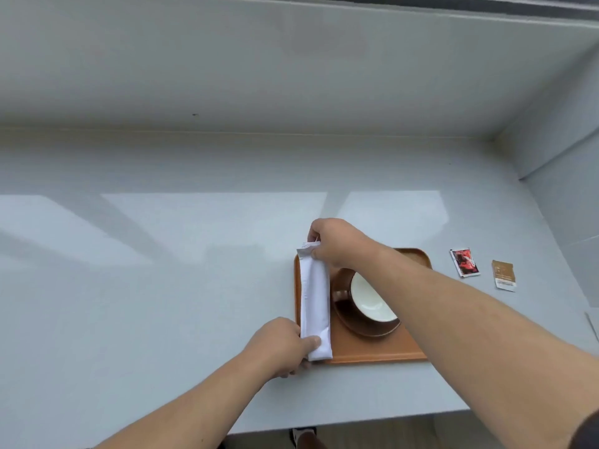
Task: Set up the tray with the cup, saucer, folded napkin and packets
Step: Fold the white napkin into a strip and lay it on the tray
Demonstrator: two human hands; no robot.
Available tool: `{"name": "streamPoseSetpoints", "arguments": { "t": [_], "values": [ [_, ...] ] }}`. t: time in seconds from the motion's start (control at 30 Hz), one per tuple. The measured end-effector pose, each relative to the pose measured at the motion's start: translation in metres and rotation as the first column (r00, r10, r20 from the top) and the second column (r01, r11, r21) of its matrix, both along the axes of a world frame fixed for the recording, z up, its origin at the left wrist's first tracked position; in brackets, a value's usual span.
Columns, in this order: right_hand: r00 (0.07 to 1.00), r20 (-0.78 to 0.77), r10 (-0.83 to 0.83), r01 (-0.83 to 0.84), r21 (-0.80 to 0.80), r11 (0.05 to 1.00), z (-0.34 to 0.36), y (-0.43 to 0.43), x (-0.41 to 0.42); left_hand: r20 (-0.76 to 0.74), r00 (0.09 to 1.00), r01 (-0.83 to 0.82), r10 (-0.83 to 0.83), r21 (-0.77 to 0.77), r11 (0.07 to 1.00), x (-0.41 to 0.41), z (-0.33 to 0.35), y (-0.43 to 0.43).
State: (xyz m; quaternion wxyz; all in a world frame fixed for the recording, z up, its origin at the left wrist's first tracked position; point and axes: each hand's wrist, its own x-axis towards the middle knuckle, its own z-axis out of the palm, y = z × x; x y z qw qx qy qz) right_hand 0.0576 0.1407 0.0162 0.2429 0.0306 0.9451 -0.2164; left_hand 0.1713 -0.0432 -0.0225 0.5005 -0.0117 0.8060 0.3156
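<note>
With cup (372, 296) and saucer (366, 322) on the orange tray (372, 351), left hand (280, 346) and right hand (337, 243) pinch the folded napkin's (315, 299) ends along its left edge, while the red packet (464, 262) and brown packet (503, 274) wait on the counter (162, 286).

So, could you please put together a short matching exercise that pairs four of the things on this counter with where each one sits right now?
Things:
1. white folded napkin
2. brown cup with a white inside
3. red packet
4. gold-brown packet

Places:
A. on the grey counter, furthest right
B. along the left edge of the orange tray, held at both ends
C. on the brown saucer
D. on the counter just right of the tray

Pairs: 1-B, 2-C, 3-D, 4-A
</note>
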Motion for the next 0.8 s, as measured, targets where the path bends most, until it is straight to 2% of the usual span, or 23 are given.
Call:
{"name": "streamPoseSetpoints", "arguments": {
  "t": [0.3, 0.47, 0.67, 0.8],
  "values": [
    [0.999, -0.038, -0.008, 0.008, -0.001, 1.000, -0.032, 0.001, 0.002, -0.076, 0.989, 0.106, -0.126, -0.233, 0.967, 0.002, -0.002, 0.003],
    [0.995, -0.096, 0.025, -0.028, -0.032, 0.999, -0.040, 0.003, 0.004, -0.084, 0.989, 0.089, -0.122, -0.318, 0.944, 0.007, -0.001, 0.004],
    [0.985, -0.152, 0.085, -0.079, 0.043, 0.996, -0.050, 0.006, 0.009, -0.164, 0.978, 0.059, -0.126, -0.361, 0.931, 0.013, -0.010, 0.010],
    [0.969, -0.189, 0.156, -0.108, 0.243, 0.964, -0.049, 0.009, 0.004, -0.218, 0.968, 0.035, -0.127, -0.381, 0.924, 0.014, -0.014, 0.010]
  ]
}}
